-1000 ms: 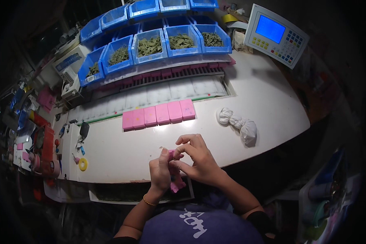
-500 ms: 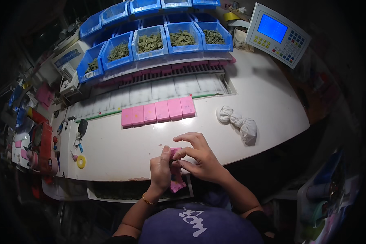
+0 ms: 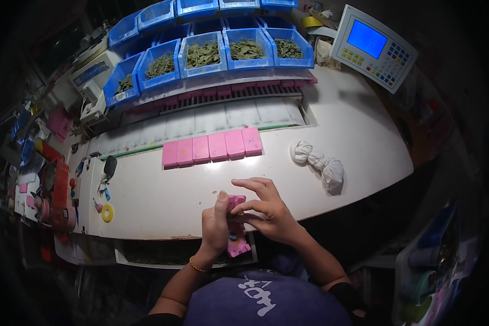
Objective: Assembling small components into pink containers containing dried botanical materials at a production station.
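Note:
A long pink piece with notched edges [image 3: 239, 247] lies over the table's front edge in my left hand [image 3: 214, 225]. The left thumb points up along its side, and the fingers are hidden behind it. My right hand [image 3: 269, 212] comes in from the right, with one finger raised and the thumb and another finger closed together on the middle of the piece. Dark and coloured specks show on the piece. What the right fingertips pinch is too small to tell. Farther on, a row of several pink blocks [image 3: 217, 146] lies side by side.
Blue bins [image 3: 202, 54] of dried green leaves stand on racks at the back. To the right are a knotted white cloth [image 3: 318, 165] and a control panel [image 3: 375, 46] with a blue screen. A yellow tape roll [image 3: 108, 213] lies left. Below the edge sits a tray [image 3: 168, 255].
The right fingers have shifted slightly over the pink piece, and a bit more of its upper end shows. My left hand holds nearly the same place.

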`<state>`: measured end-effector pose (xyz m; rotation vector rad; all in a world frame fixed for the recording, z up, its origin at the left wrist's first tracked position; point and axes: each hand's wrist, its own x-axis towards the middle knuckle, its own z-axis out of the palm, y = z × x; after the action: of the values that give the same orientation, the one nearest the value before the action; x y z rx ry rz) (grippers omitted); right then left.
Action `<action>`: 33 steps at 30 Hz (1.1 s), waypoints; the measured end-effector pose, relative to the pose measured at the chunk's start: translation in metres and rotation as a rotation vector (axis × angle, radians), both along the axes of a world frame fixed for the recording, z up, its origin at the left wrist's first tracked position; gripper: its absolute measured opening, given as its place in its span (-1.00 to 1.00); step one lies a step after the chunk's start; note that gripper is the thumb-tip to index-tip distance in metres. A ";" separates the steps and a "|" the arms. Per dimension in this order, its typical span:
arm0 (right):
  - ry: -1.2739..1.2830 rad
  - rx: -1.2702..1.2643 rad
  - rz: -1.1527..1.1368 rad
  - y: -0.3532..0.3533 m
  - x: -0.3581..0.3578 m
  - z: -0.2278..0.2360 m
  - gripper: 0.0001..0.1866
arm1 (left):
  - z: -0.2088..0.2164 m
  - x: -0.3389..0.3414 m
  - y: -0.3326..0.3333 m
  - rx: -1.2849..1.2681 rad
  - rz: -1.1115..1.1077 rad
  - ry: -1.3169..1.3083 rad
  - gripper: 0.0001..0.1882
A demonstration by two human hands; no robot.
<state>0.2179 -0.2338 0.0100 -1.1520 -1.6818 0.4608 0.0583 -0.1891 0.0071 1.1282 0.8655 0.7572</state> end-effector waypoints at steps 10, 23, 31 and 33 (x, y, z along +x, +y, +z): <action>-0.113 0.140 -0.027 -0.003 0.002 -0.012 -0.70 | 0.000 -0.003 0.005 -0.038 -0.075 -0.024 -0.29; -0.163 0.167 -0.162 -0.007 -0.018 -0.025 -0.85 | -0.010 0.006 0.001 0.046 0.065 -0.035 -0.25; -0.061 -0.221 -0.330 -0.006 0.013 -0.042 -0.69 | -0.020 -0.016 0.027 -0.255 0.107 -0.024 -0.22; -0.189 -0.123 -0.429 -0.002 0.030 -0.035 -0.54 | -0.022 -0.018 0.029 -0.281 0.124 -0.042 -0.21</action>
<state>0.2480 -0.2355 -0.0250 -1.6420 -1.5188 0.1903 0.0400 -0.1602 -0.0149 0.8133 0.9800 0.7322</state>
